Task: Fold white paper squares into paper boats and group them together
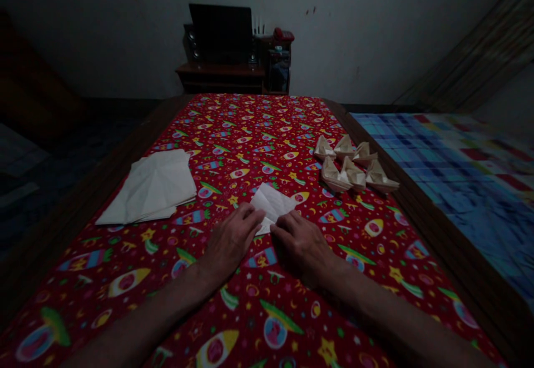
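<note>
A small sheet of white paper (273, 200) with crease lines and folded edges lies flat in front of me. My left hand (236, 234) is closed at its lower left edge, thumb and fingers pressed on the paper. At the lower right edge, my right hand (298, 240) has curled fingers pressing the same sheet, its thumb close to the left one. Part of the paper's near edge is hidden under my fingers. To the right stand several folded paper boats (354, 173) in two rows. A stack of flat paper sheets (154, 184) lies to the left.
A red patterned cloth (267, 129) covers the surface, with dark wooden edges on both sides. Against the far wall are a black monitor (221, 31) and a red telephone (283, 35) on furniture. A blue checked sheet (400, 145) is at the right.
</note>
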The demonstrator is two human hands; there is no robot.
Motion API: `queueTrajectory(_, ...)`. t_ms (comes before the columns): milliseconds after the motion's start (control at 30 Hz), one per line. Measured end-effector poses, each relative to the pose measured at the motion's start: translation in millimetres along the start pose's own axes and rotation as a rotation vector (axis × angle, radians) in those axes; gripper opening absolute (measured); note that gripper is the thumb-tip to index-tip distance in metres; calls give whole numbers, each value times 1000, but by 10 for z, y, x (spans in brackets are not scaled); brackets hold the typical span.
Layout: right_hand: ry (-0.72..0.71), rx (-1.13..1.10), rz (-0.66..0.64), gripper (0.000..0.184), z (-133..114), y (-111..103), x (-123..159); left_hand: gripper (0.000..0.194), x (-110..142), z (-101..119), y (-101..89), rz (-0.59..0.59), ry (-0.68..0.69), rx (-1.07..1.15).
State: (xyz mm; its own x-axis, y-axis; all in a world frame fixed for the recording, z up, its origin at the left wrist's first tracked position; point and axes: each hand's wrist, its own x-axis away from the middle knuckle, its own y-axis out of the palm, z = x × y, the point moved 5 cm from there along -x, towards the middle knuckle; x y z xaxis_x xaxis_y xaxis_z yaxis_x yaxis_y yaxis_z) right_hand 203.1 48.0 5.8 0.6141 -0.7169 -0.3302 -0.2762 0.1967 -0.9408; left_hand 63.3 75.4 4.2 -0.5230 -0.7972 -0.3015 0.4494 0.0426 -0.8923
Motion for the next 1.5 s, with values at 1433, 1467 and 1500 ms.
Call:
queueTrajectory(1433,115,-20,82,17,130,-65,117,51,411,150,-96,-160,233,-189)
queueTrajectory(1467,164,-14,124,16,195,-96,100,50,390,168,-97,-161,232,-173)
queueTrajectory(1500,218,-3,162,16,267,-127,81,50,372,180,-102,-158,233,-160)
